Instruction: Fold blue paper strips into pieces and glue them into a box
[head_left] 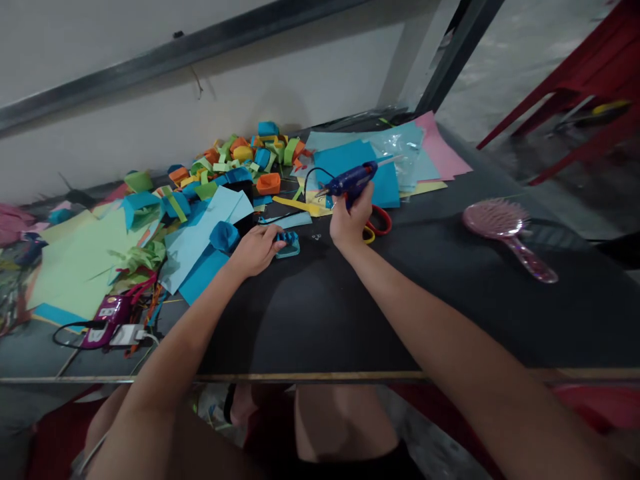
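Note:
My right hand is closed around a dark blue hot glue gun, held just above the table. Its nozzle points left, and a white glue stick sticks out at the back. On the tabletop, my left hand grips a small blue folded paper box by its left side. Beyond my right wrist lie scissors with red and yellow handles, partly hidden by the hand. A crumpled blue paper piece rests left of my left hand.
Small coloured paper boxes are heaped along the wall. Blue sheets and pink paper lie at the back right, green sheets at the left. A purple power strip sits front left, a pink hairbrush at right.

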`<state>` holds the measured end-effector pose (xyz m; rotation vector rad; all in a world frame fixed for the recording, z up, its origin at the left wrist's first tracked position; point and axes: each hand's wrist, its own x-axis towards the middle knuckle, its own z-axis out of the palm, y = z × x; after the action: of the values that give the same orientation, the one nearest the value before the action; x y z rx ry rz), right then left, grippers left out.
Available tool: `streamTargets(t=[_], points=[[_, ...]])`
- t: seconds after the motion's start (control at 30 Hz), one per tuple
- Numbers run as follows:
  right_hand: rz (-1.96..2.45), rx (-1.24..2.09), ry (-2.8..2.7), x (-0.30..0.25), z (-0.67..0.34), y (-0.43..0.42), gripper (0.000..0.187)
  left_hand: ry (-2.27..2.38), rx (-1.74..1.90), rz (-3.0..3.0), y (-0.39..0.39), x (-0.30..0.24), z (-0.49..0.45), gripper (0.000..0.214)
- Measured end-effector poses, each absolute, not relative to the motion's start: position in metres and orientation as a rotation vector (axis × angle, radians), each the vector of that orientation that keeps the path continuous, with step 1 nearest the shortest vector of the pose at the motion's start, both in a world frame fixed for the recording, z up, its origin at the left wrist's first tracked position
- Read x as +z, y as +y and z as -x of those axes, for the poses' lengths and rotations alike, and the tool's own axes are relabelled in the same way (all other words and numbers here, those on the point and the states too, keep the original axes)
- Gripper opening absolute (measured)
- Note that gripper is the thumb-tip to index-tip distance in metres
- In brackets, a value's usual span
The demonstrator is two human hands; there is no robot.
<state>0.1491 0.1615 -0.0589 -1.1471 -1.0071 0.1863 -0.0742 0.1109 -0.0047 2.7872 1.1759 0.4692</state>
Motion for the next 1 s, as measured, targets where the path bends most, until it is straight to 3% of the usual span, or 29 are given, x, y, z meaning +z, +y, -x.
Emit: streamTargets(t=[0.37,1.0], points=[[1.179,0.090,-1.042,-0.064,-0.149,0.166,0.023,1.181,0.720,-2.739,0.107,-0.011,0.073,0.052],[1.179,0.191,-0.999,-0.066,-0.153,0.166,0.028,1.077,0.655,-2.884,0.091,-0.016,0.059,0.044]])
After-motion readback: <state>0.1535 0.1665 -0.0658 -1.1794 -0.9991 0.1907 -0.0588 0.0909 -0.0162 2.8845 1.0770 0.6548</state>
